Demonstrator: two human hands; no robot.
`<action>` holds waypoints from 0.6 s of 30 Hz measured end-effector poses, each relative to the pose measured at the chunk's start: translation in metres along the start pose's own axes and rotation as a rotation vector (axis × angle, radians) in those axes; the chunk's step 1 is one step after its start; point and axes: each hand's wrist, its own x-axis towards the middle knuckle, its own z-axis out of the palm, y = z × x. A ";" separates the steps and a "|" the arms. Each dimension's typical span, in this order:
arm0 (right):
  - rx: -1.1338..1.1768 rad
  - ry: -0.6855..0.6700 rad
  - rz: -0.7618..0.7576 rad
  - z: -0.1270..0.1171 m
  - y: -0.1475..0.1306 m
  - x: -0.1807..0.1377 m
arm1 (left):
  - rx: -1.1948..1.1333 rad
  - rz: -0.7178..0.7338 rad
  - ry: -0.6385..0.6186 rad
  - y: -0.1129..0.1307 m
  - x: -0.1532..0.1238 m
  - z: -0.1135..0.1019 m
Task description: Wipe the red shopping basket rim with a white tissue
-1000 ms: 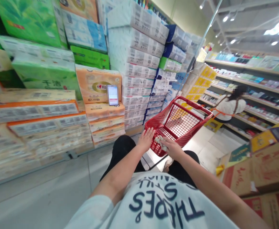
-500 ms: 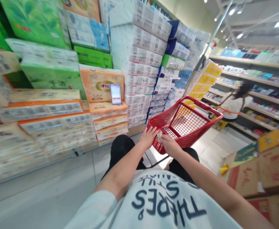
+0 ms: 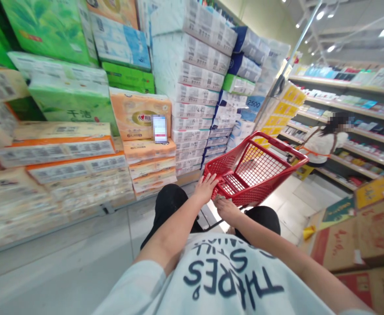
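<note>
The right hand [image 3: 228, 210] has drawn in toward the person's body and closer to the left hand [image 3: 205, 190], its fingertips now just below that hand at the near corner of the red cart [image 3: 266, 186]; the crumpled wad [image 3: 218, 199], a second ago a broad white bunch, is now mostly hidden, only a small, duller bit showing at the fingertips; the right knee [image 3: 270, 215] has edged outward beneath the forearm; the wearer's view has swung a little left.
</note>
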 end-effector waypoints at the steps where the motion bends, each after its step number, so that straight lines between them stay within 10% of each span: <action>1: 0.013 -0.006 0.006 0.001 -0.001 0.000 | 0.001 0.001 0.005 0.000 0.000 0.000; 18: 0.075 -0.078 0.021 0.013 -0.004 -0.009 | 0.018 -0.003 0.011 0.002 -0.004 0.001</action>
